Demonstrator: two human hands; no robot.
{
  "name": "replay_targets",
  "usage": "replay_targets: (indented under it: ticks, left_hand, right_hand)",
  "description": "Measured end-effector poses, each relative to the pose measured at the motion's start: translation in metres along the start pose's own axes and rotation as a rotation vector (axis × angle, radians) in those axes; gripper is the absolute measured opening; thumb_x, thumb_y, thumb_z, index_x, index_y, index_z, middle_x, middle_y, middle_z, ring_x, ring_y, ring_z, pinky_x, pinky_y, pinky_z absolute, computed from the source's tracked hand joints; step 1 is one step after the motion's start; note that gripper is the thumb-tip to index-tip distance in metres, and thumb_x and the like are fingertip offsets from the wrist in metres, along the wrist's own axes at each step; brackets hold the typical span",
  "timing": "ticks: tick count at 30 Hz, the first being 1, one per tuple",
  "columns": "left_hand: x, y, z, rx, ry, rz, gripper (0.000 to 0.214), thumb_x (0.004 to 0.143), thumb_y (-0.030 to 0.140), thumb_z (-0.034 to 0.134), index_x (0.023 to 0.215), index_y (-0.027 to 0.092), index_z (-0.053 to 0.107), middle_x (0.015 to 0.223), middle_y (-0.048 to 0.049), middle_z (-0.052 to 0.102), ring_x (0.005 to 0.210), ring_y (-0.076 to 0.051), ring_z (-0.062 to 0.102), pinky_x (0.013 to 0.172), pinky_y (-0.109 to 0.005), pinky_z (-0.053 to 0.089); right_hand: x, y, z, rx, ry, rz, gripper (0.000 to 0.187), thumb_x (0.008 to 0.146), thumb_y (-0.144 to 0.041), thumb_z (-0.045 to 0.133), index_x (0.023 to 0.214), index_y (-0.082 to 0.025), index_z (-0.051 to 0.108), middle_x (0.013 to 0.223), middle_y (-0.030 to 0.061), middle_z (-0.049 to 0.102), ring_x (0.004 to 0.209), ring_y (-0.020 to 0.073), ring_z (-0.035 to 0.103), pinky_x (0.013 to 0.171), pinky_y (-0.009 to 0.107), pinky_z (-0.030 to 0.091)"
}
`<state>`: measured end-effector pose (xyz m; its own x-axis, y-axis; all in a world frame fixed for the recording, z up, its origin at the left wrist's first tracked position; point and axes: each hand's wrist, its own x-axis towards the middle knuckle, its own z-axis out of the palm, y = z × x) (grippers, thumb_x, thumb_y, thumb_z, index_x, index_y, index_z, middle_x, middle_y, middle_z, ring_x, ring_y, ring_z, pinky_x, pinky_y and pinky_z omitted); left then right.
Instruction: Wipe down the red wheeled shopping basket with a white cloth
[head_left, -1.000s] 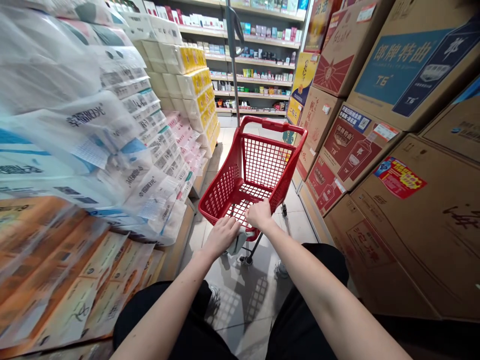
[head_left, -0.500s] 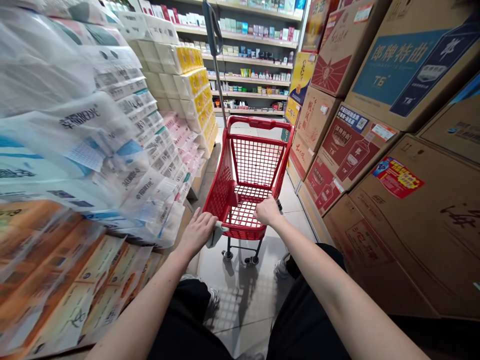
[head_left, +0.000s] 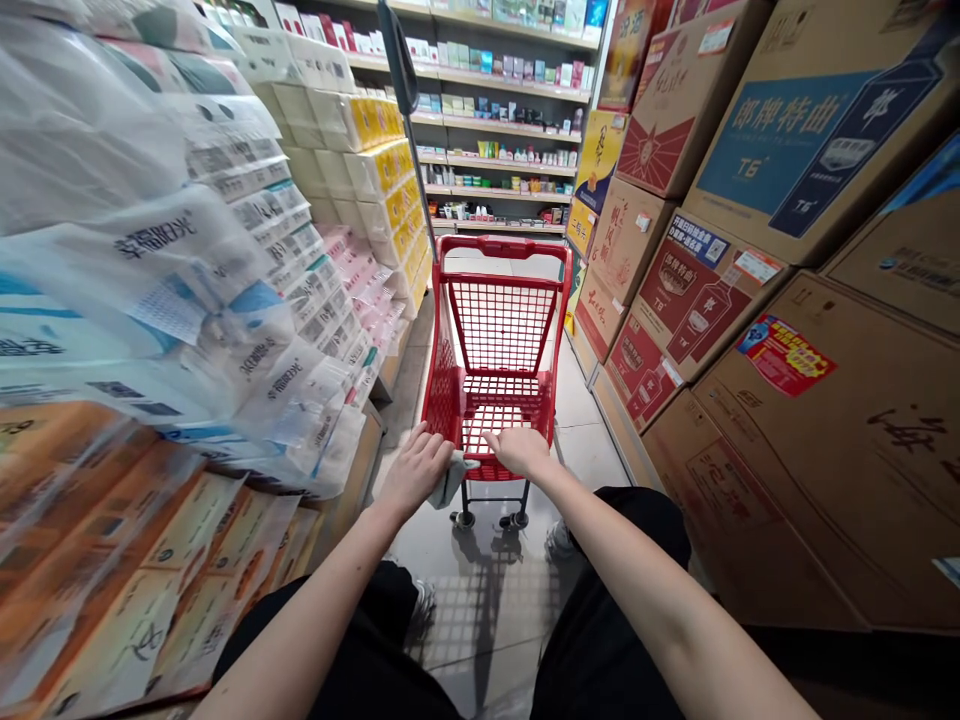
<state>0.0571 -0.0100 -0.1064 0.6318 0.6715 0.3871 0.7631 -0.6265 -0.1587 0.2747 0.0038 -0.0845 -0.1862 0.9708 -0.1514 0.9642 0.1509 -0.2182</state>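
Between my legs stands a red plastic shopping cart [head_left: 441,385] with grid walls and dark wheels. The basket part in sight holds nothing. My left hand [head_left: 416,465] is closed at the cart's near left corner, with a pale grey-green cloth [head_left: 450,482] under its fingers. Over the near rim, my right hand [head_left: 520,452] is curled with its fingers wrapped on the cart's edge. The underside of both grips is hidden. A dark pole with a loop-like top [head_left: 400,75] rises from the cart's far left corner.
Stacked tissue packs [head_left: 300,320] in plastic wrap line the left side, with orange packs [head_left: 127,540] nearer me. Cardboard cartons [head_left: 757,420] form a wall on the right. Shelves [head_left: 510,130] of small goods close off the far end. Pale floor tiles [head_left: 480,630] run between.
The cart has swung slightly, its far end shifting left and its near end a little right. My left hand has moved right and my right hand left, bringing them closer together.
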Motion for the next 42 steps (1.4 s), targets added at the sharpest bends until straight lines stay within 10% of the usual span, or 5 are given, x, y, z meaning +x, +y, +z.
replay_targets:
  ticks: [9,24,32,38,42]
  left_hand:
    - [-0.005,-0.017,-0.004,-0.160,-0.061,0.150,0.031,0.089,0.016,0.042,0.117,0.022,0.055,0.107,-0.0076,0.061,0.115,-0.020,0.052,0.113,-0.047,0.028]
    - [-0.020,-0.011,0.009,-0.404,-0.017,-0.004,0.052,0.093,0.013,0.027,0.145,0.023,0.027,0.154,-0.0086,0.019,0.142,-0.020,0.015,0.113,-0.044,0.029]
    - [0.030,-0.035,-0.007,-0.539,0.408,-0.653,0.048,0.096,0.035,0.024,0.140,0.020,0.035,0.146,-0.0080,0.038,0.136,-0.019,0.032,0.113,-0.037,0.026]
    - [0.048,-0.008,0.013,-0.489,-0.232,-0.903,0.057,0.091,0.042,0.030,0.133,0.004,0.034,0.118,-0.0234,0.060,0.109,-0.029,0.059,0.089,-0.042,0.046]
    - [0.043,0.020,0.012,-0.277,-0.344,-0.900,0.049,0.091,0.043,0.026,0.112,0.004,0.047,0.092,-0.0233,0.065,0.088,-0.034,0.065,0.072,-0.044,0.048]
  right_hand:
    - [-0.008,0.012,-0.010,-0.048,-0.092,-0.119,0.061,0.096,-0.043,0.018,0.085,-0.017,0.072,0.093,0.0104,0.071,0.090,0.0219,0.065,0.075,0.029,0.043]
    - [-0.005,0.031,-0.010,-0.160,-0.090,-0.161,0.059,0.096,-0.037,0.017,0.082,-0.016,0.071,0.090,0.0099,0.071,0.083,0.0209,0.065,0.072,0.029,0.042]
    - [-0.006,0.029,-0.012,-0.143,-0.094,-0.164,0.056,0.095,-0.034,0.020,0.079,-0.016,0.070,0.089,0.0089,0.071,0.083,0.0198,0.065,0.073,0.028,0.042]
    - [-0.007,0.031,-0.012,-0.152,-0.093,-0.164,0.055,0.095,-0.035,0.021,0.079,-0.017,0.071,0.086,0.0086,0.071,0.080,0.0200,0.064,0.069,0.028,0.042]
    - [-0.011,0.037,-0.014,-0.160,-0.099,-0.167,0.054,0.096,-0.035,0.022,0.082,-0.016,0.071,0.090,0.0090,0.071,0.083,0.0195,0.064,0.070,0.027,0.041]
